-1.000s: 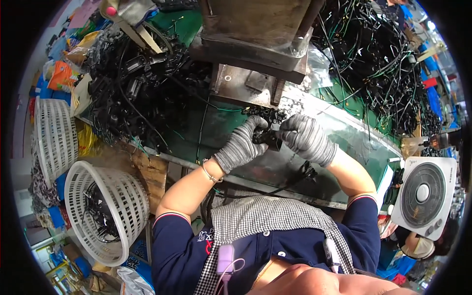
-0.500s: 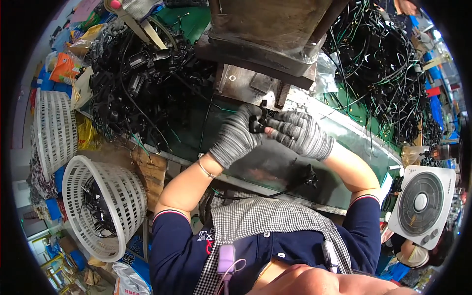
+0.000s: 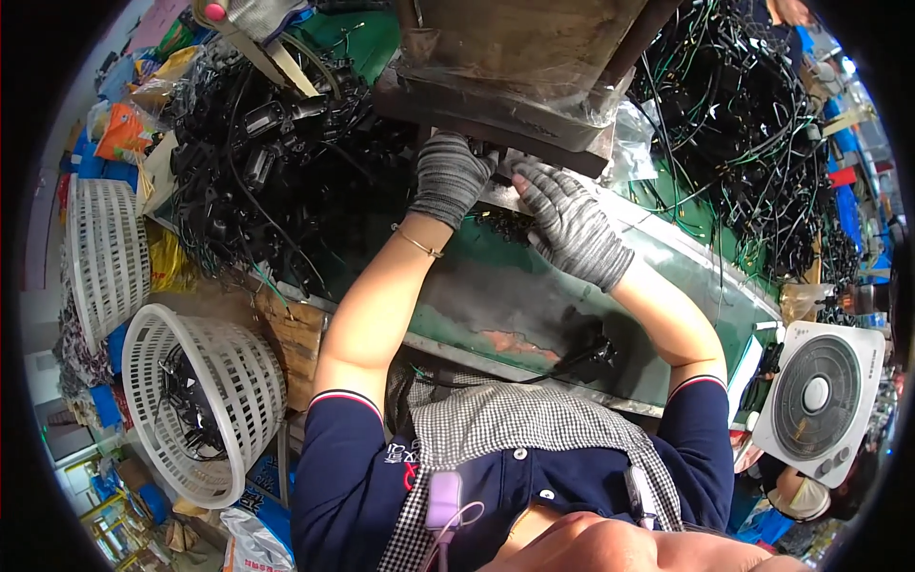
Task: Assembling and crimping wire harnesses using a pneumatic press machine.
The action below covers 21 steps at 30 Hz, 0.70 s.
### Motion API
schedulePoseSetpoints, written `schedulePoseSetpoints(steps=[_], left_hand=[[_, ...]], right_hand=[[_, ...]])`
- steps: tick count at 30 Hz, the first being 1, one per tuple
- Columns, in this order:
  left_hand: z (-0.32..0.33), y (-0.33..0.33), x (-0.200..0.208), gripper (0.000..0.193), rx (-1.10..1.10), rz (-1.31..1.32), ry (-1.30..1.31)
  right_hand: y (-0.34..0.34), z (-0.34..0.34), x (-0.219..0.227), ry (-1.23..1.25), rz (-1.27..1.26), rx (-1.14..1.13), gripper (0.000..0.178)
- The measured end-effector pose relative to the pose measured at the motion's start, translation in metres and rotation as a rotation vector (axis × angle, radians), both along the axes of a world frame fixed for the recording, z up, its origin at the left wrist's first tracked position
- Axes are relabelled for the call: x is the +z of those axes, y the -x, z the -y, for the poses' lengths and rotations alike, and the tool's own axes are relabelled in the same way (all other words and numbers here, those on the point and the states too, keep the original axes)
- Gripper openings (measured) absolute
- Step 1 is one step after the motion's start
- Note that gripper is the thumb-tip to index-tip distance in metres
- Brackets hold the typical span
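My left hand (image 3: 450,178), in a grey striped knit glove, reaches under the heavy metal head of a press (image 3: 510,114). Its fingers curl close to the lower block of the machine, and what they grip is hidden in the shadow there. My right hand (image 3: 575,224), in a matching glove with a bare fingertip showing, lies slanted just right of it. Its fingers stretch toward the press opening with nothing visible in them. Small dark bits (image 3: 505,225) lie on the table edge of the press between the hands.
Piles of black cabled parts lie left (image 3: 276,172) and right (image 3: 734,124) on the green table (image 3: 667,353). A black part with a cable (image 3: 599,349) lies near the front edge. White baskets (image 3: 255,381) stand at left, a white fan (image 3: 820,400) at right.
Both hands have moved away from me toward the press, the left going under its head. They have drawn apart, and the small black part held between them is out of sight.
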<state>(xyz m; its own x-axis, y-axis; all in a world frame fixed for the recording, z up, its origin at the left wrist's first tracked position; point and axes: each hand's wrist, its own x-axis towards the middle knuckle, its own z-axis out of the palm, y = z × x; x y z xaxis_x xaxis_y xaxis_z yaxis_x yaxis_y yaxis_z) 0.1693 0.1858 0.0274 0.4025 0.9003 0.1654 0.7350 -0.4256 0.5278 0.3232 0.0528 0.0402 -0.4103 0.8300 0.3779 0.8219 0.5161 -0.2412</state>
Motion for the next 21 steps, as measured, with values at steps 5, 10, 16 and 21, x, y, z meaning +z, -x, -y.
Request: schedulePoseSetpoints(steps=[5, 10, 16, 21], left_hand=[[-0.002, -0.004, -0.008, 0.037, -0.035, 0.104, -0.012], [-0.003, -0.004, -0.011, 0.041, 0.002, 0.001, -0.07], [-0.004, -0.002, -0.018, 0.044, 0.013, -0.013, -0.066], [0.004, -0.002, -0.009, 0.046, 0.052, 0.042, -0.032]], right_hand=[[-0.011, 0.009, -0.004, 0.028, -0.026, -0.041, 0.08], [-0.015, 0.012, -0.005, 0.025, -0.028, -0.017, 0.079], [-0.025, 0.025, -0.005, -0.01, -0.053, -0.054, 0.079], [-0.037, 0.044, -0.013, 0.07, -0.116, -0.178, 0.076]])
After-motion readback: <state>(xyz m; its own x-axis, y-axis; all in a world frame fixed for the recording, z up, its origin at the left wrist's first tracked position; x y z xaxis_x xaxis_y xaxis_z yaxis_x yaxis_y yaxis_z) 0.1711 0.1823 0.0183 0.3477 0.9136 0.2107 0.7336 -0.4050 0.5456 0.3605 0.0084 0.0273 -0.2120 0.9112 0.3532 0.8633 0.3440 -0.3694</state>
